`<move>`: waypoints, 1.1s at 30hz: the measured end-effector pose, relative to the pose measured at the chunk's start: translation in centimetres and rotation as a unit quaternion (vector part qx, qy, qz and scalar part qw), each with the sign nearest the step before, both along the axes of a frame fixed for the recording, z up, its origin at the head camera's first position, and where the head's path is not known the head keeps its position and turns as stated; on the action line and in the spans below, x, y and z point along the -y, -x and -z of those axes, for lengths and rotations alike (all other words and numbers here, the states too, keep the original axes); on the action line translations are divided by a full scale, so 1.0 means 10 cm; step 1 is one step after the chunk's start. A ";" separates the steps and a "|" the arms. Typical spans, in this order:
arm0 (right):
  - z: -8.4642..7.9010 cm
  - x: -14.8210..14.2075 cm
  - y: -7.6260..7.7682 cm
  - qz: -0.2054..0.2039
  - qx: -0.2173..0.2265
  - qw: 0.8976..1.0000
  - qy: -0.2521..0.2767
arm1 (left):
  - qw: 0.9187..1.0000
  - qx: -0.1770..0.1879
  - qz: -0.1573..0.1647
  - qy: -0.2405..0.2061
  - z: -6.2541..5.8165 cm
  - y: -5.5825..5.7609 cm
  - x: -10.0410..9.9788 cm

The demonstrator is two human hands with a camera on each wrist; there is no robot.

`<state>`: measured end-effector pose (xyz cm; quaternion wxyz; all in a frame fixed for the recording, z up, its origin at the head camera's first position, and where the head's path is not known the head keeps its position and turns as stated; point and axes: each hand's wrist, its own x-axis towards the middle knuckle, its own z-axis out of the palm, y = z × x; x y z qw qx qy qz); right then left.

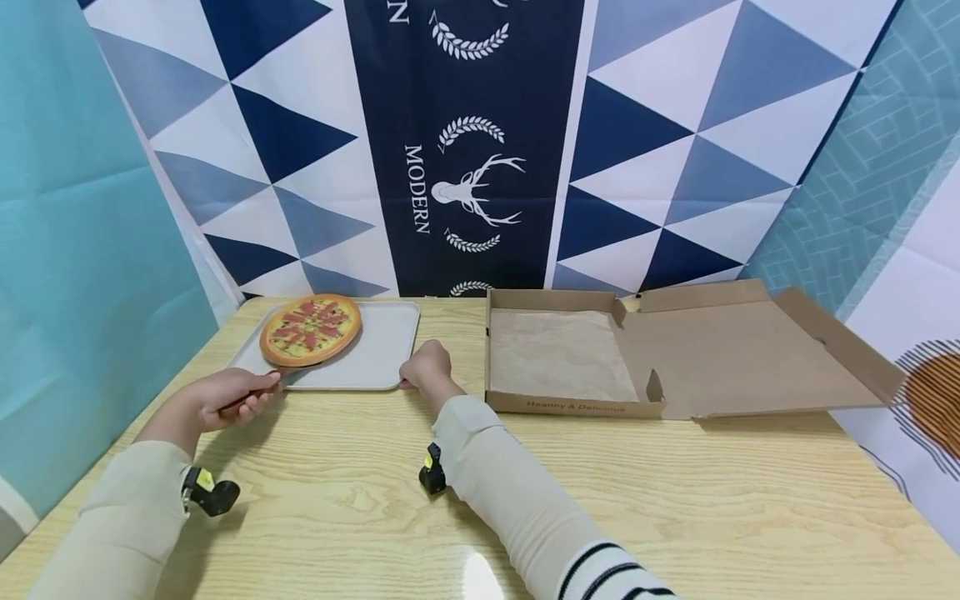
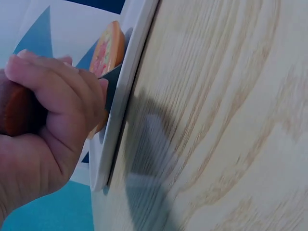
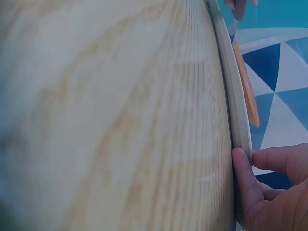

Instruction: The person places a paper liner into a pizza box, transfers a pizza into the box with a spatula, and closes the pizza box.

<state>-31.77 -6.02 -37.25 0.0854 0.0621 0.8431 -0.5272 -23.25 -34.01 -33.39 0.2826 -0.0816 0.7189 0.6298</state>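
Note:
A round pizza point(image 1: 311, 329) with red strips on top lies toward the left of a white tray point(image 1: 390, 333). My left hand point(image 1: 228, 398) grips the brown wooden handle point(image 2: 17, 108) of a spatula. The spatula's dark metal blade point(image 2: 111, 86) reaches over the tray's near rim to the pizza's near edge; how far it goes underneath is hidden. At the tray's near right corner, my right hand point(image 1: 427, 365) pinches the rim. In the right wrist view, the thumb and a finger of the right hand point(image 3: 281, 192) meet on either side of that rim.
Right of the tray, a cardboard pizza box point(image 1: 573, 407) stands with its lid point(image 1: 750, 358) laid back to the right and brown paper point(image 1: 562, 354) inside. All of it rests on a wooden table point(image 1: 360, 500). A patterned cloth point(image 1: 465, 167) hangs behind.

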 end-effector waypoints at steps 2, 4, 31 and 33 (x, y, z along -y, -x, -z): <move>0.00 0.00 0.00 0.000 0.000 1.000 0.000 | 0.999 0.007 -0.026 -0.030 -0.01 -0.01 -0.01; 0.00 0.00 0.00 0.000 0.001 1.000 -0.001 | 0.998 0.011 -0.042 -0.043 0.00 -0.02 -0.02; -0.01 -0.01 -0.01 0.000 0.002 1.000 -0.014 | 0.999 -0.027 -0.039 -0.007 -0.11 -0.13 -0.31; -0.01 -0.01 -0.01 -0.001 0.001 1.000 -0.018 | 0.999 -0.030 -0.035 -0.010 -0.12 -0.13 -0.32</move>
